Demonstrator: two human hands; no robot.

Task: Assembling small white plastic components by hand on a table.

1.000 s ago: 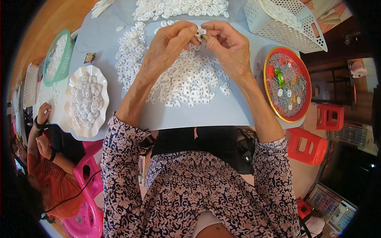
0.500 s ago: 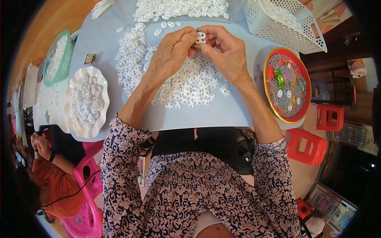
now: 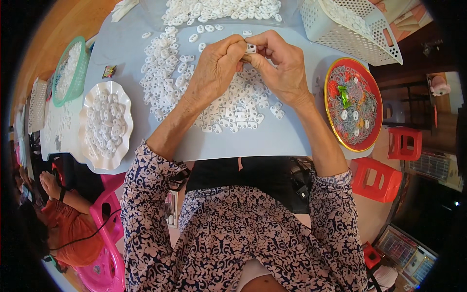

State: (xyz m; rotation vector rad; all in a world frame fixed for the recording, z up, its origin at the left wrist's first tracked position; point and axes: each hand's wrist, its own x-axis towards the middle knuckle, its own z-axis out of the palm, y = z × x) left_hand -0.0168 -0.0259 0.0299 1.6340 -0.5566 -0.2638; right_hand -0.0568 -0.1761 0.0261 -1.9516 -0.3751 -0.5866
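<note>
The right hand (image 3: pixel 282 63) is mostly closed, thumb and forefinger pinching a white two-holed plastic piece (image 3: pixel 251 48); the left hand (image 3: pixel 216 63) is curled tight and appears to nip that piece's other end, though its fingertips are partly hidden. Meeting end to end like this, the two hands probably keep so small a part steady, with its holes exposed. Just below both hands, loose white pieces (image 3: pixel 228 109) spread over the grey tabletop (image 3: pixel 233 143), likely for easy reach. Beyond the hands stands a clear tray (image 3: pixel 233 23) full of similar pieces; beyond and right of the right hand is a perforated plastic basket (image 3: pixel 335 41). Well left of the left hand, a scalloped white dish (image 3: pixel 128 107) gathers more pieces, perhaps to keep them apart. Right of the right hand, a red gold-rimmed tray (image 3: pixel 359 63) contains grey spring-like bits and a green wrapper (image 3: pixel 344 95), its rim probably stopping them scattering. No writing is legible, even on the small multicoloured packet (image 3: pixel 109 71) left of the left hand.
</note>
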